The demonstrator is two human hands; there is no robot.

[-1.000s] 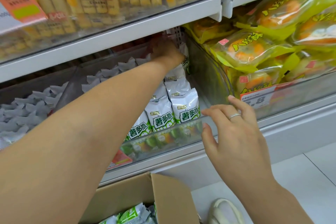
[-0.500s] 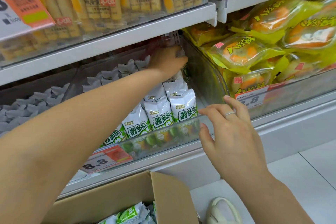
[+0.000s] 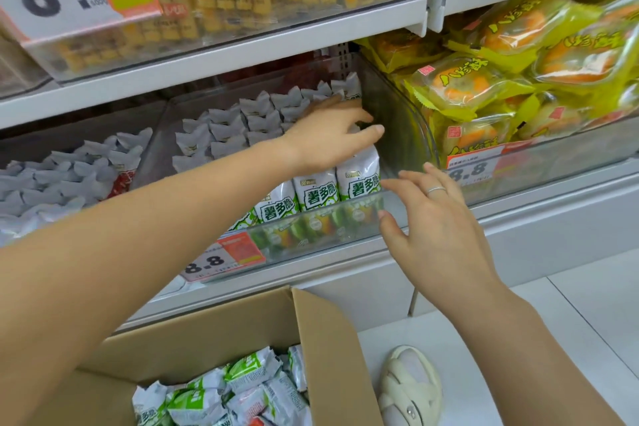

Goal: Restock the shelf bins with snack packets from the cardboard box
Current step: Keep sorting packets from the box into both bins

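Head view: hands at the clear shelf bin (image 3: 408,135).
The left hand (image 3: 328,138) rests with loosely spread fingers on upright snack packets (image 3: 358,180) by the bin's right wall; the right hand (image 3: 439,228), open and empty, hovers at its front right corner. More packets lie in the cardboard box (image 3: 325,332) below.

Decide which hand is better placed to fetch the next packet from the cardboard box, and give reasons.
Probably the right hand: it is open, holds nothing and hovers at the bin's front, nearer the cardboard box. The left hand reaches deep among the bin's packets.

"8.8" price tag (image 3: 221,261) (shelf edge)
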